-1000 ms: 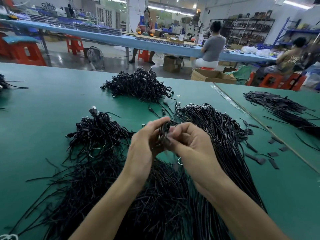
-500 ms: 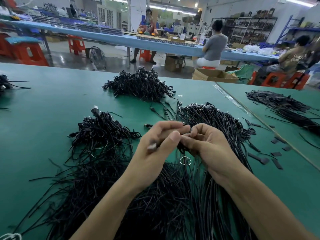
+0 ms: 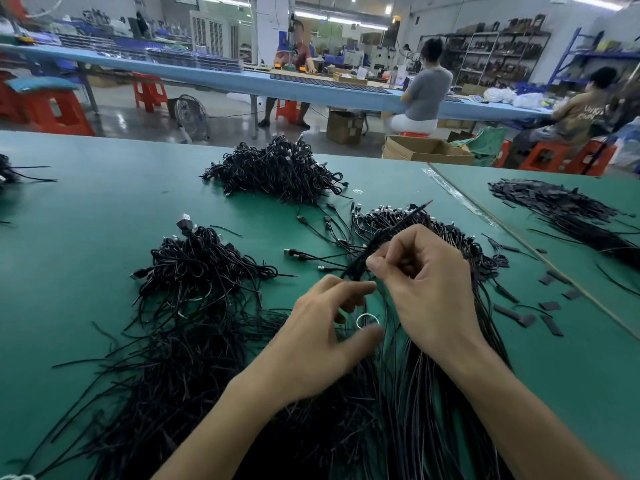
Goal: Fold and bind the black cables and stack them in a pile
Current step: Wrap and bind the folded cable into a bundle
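Pinched a black cable [image 3: 384,239] between thumb and forefinger of the right hand [image 3: 429,285], slanted up and away above the loose cables [image 3: 433,393] on the green table [image 3: 86,209]. Held the left hand [image 3: 322,330] just beside, loosely spread, thumb and forefinger apart on either side of a small clear ring [image 3: 367,321]; could not tell whether touching it. Lay farther back a tangled far heap [image 3: 277,171], nearer at left a left heap [image 3: 201,268]. Showed pale letters on a seated person's shirt [image 3: 585,114], too blurred to read
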Tool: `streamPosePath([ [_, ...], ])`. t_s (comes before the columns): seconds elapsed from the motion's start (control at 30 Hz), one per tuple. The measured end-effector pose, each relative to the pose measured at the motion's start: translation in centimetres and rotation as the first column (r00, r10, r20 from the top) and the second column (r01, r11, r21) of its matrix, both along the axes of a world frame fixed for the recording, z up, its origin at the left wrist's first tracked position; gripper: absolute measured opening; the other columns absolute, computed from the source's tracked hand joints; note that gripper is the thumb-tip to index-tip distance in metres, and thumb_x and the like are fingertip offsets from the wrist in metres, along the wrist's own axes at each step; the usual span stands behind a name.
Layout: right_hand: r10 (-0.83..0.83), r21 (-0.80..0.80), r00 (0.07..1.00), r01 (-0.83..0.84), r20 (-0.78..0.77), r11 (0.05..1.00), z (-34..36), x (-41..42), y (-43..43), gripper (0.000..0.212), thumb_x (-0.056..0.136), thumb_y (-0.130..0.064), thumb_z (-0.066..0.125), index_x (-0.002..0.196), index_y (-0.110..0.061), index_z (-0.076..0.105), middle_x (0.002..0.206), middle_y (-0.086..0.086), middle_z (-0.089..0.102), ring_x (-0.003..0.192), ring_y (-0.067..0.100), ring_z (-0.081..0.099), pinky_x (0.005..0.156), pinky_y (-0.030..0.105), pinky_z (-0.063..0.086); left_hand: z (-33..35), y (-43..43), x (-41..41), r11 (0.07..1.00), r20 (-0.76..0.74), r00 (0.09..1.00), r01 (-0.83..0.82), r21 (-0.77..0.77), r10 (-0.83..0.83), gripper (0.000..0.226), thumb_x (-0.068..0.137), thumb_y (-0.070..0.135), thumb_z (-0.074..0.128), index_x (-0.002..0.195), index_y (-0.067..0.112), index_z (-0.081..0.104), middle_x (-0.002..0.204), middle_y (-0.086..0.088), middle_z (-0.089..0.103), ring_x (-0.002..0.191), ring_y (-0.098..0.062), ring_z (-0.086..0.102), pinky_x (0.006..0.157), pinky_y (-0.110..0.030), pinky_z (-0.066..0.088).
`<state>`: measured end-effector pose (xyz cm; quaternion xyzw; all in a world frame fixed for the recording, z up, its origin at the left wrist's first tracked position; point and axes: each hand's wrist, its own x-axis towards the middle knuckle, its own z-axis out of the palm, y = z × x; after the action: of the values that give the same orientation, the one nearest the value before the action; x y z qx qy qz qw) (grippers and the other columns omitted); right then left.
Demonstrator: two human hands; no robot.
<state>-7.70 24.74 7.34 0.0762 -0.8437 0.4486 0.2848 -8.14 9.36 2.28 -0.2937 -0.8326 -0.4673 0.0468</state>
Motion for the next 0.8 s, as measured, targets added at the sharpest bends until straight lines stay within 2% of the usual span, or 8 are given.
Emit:
streamPosePath([
  [0.1, 0.123, -0.078, 0.992, -0.121, 0.022, 0.99, 0.0, 0.3, -0.6, 0.031, 0.083, -0.002, 0.076, 0.073, -0.023, 0.056, 0.079, -0.005, 0.07, 0.072, 0.011, 0.069, 0.069, 0.025, 0.057, 0.3, -0.2, -0.7, 0.919, 0.291, 0.956, -0.076, 0.387, -0.044, 0.041, 0.082, 0.026, 0.042, 0.114, 0.023, 0.067, 0.099, 0.015, 0.07, 0.096, 0.001, 0.061, 0.08, -0.017, 0.046],
  [0.2, 0.212, -0.169, 0.976, -0.202, 0.041, 0.965, 0.0, 0.5, -1.0, 0.031, 0.081, 0.003, 0.077, 0.073, -0.018, 0.056, 0.077, -0.001, 0.07, 0.074, 0.015, 0.069, 0.072, 0.032, 0.059, 1.0, -0.5, -0.5, 0.813, 0.457, 0.87, -0.123, 0.569, -0.188, 0.06, 0.093, 0.049, 0.026, 0.109, 0.014, 0.072, 0.096, 0.003, 0.072, 0.092, -0.01, 0.061, 0.079, -0.03, 0.047],
  [0.3, 0.346, -0.19, 0.935, -0.326, 0.079, 0.926, -0.5, 0.8, -1.5, 0.032, 0.079, 0.01, 0.074, 0.073, -0.017, 0.057, 0.081, 0.0, 0.07, 0.081, 0.019, 0.067, 0.075, 0.03, 0.058, 1.5, -0.7, -0.3, 0.802, 0.536, 0.804, -0.132, 0.582, -0.257, 0.086, 0.089, 0.075, 0.019, 0.103, 0.014, 0.077, 0.101, -0.005, 0.074, 0.093, -0.018, 0.063, 0.085, -0.042, 0.049],
  [0.47, 0.422, -0.077, 0.891, -0.415, 0.167, 0.907, -1.1, 1.0, -1.9, 0.045, 0.08, 0.01, 0.067, 0.069, -0.03, 0.05, 0.08, 0.002, 0.067, 0.077, 0.022, 0.062, 0.071, 0.031, 0.055, 1.7, -1.1, -0.4, 0.858, 0.568, 0.804, -0.157, 0.489, -0.177, 0.062, 0.086, 0.069, 0.043, 0.08, 0.014, 0.073, 0.082, -0.001, 0.071, 0.085, -0.019, 0.065, 0.089, -0.035, 0.054],
  [0.53, 0.422, -0.094, 0.887, -0.411, 0.188, 0.907, -1.2, 0.8, -1.6, 0.043, 0.081, 0.011, 0.067, 0.069, -0.027, 0.049, 0.085, 0.003, 0.069, 0.079, 0.02, 0.065, 0.073, 0.028, 0.054, 1.6, -1.2, -0.5, 0.895, 0.523, 0.84, -0.117, 0.43, -0.142, 0.057, 0.092, 0.068, 0.044, 0.097, 0.021, 0.076, 0.103, 0.002, 0.075, 0.106, -0.017, 0.067, 0.105, -0.045, 0.047],
  [0.63, 0.388, -0.163, 0.889, -0.357, 0.242, 0.92, -1.5, 0.4, -0.8, 0.038, 0.083, 0.011, 0.069, 0.068, -0.016, 0.047, 0.082, -0.009, 0.071, 0.076, 0.004, 0.067, 0.07, 0.019, 0.053, 1.4, -1.2, -0.5, 0.924, 0.439, 0.891, -0.06, 0.378, -0.121, 0.048, 0.09, 0.068, 0.034, 0.125, 0.05, 0.063, 0.125, 0.014, 0.066, 0.123, -0.004, 0.055, 0.112, -0.043, 0.038],
  [0.73, 0.285, -0.155, 0.919, -0.251, 0.272, 0.956, -1.6, 0.0, 0.1, 0.037, 0.082, 0.007, 0.074, 0.067, -0.015, 0.047, 0.073, 0.0, 0.07, 0.07, 0.005, 0.067, 0.069, 0.025, 0.055, 1.2, -1.0, -0.5, 0.947, 0.347, 0.934, -0.031, 0.32, -0.087, 0.055, 0.084, 0.078, 0.018, 0.121, 0.065, 0.057, 0.126, 0.016, 0.057, 0.113, 0.0, 0.051, 0.096, -0.033, 0.041],
  [0.8, 0.228, -0.116, 0.935, -0.203, 0.271, 0.972, -1.5, -0.2, 0.4, 0.038, 0.081, 0.006, 0.075, 0.066, -0.015, 0.047, 0.073, 0.002, 0.07, 0.07, 0.01, 0.068, 0.071, 0.035, 0.059, 1.2, -0.9, -0.3, 0.952, 0.302, 0.95, -0.02, 0.305, -0.076, 0.062, 0.082, 0.08, 0.01, 0.118, 0.066, 0.058, 0.115, 0.04, 0.046, 0.099, 0.014, 0.046, 0.091, -0.024, 0.035],
])
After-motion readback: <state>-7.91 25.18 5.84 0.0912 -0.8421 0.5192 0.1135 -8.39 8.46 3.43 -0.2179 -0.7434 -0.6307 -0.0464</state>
